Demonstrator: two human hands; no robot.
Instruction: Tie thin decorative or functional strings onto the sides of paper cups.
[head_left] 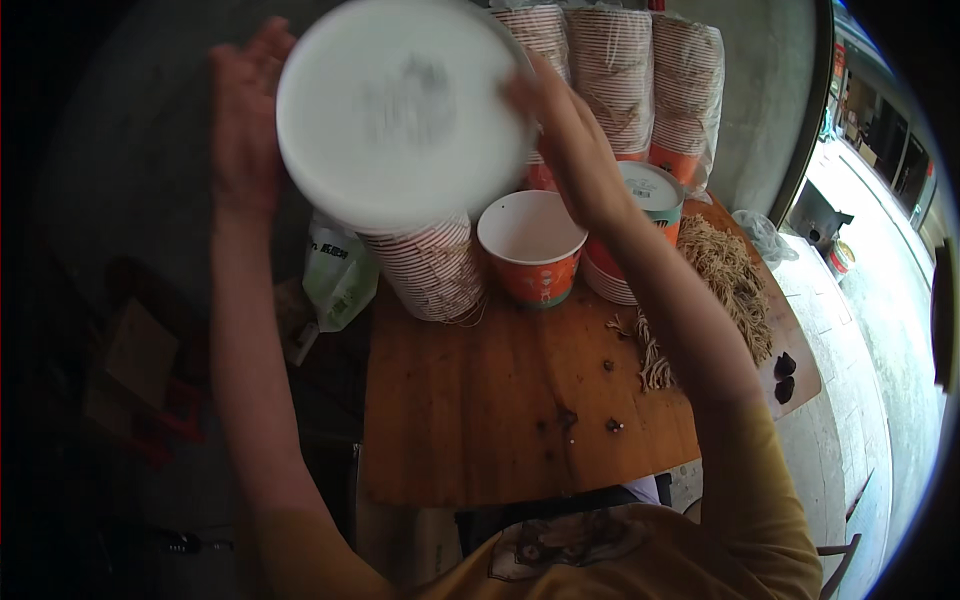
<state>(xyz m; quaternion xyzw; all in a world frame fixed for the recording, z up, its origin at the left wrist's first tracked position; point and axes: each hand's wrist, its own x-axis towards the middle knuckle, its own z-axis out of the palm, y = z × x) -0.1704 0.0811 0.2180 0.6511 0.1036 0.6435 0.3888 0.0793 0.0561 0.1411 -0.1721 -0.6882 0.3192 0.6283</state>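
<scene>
Lid [400, 110], white and round, sat high in the far left of the scene, held up between your two hands with its flat face turned toward you, so blurred that its markings could not be read. Your left hand [245, 120] stood at its left edge with the palm open and the fingers spread, touching or just behind the rim; which of the two I cannot tell. Your right hand [570, 140] pinched the right rim, fingertips pressed on the edge. Both hands were equally close to it, one at each side, and being round the lid had no long axis.

Just below and to the right stood one open orange paper bowl [532, 245] on the wooden desk [480, 400], empty and upright, nearer to your right hand. One bowl with a lid already on [650, 190] stood just right of it, behind your forearm. Left of the open bowl lay a stack of nested bowls [430, 265]; at the far edge stood three wrapped stacks of bowls [620, 70]. One heap of dried strands [725, 280] spread along the right side of the desk, with a few dark bits near it. A pale green bag [338, 275] hung off the left edge.
</scene>
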